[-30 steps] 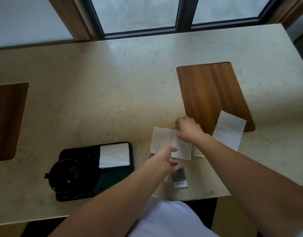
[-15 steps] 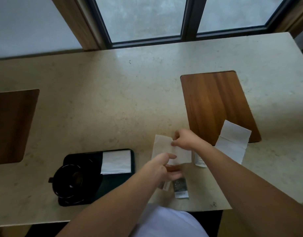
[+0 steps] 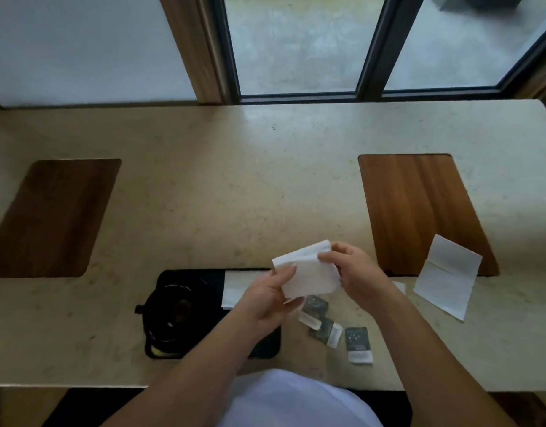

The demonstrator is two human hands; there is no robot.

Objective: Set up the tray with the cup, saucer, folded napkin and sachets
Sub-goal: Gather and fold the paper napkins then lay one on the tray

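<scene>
**Both hands lift a white napkin above the counter**

Head view: the left hand [image 3: 270, 298] and the right hand [image 3: 355, 274] hold one white napkin [image 3: 308, 274] between them, raised off the stone counter [image 3: 234, 180]. The left hand's thumb lies on the napkin's near-left edge with its fingers curled beneath, pinching the paper. The right hand pinches the napkin's far-right corner between thumb and fingers, the other fingers curled behind the sheet.

Just left of the left hand, partly under its wrist and forearm, lies the black tray [image 3: 210, 277]. On the tray's left part stands a black cup [image 3: 176, 309] on a black saucer [image 3: 156, 332], the cup's handle pointing away from the hand. A folded napkin [image 3: 233, 288] lies on the tray's far-right part, its right end hidden behind the left hand.

Below the held napkin, near the left hand's fingertips, three dark sachets [image 3: 356, 343] with white ends lie on the counter in a loose row running toward the right forearm; they sit off the tray.

Right of the right hand, an unfolded white napkin [image 3: 447, 275] lies half on a wooden inlay [image 3: 416, 204] and half on the counter. A small white scrap shows just beside the right wrist; what it is I cannot tell. Far to the left of the left hand is a second wooden inlay [image 3: 50, 217].
</scene>
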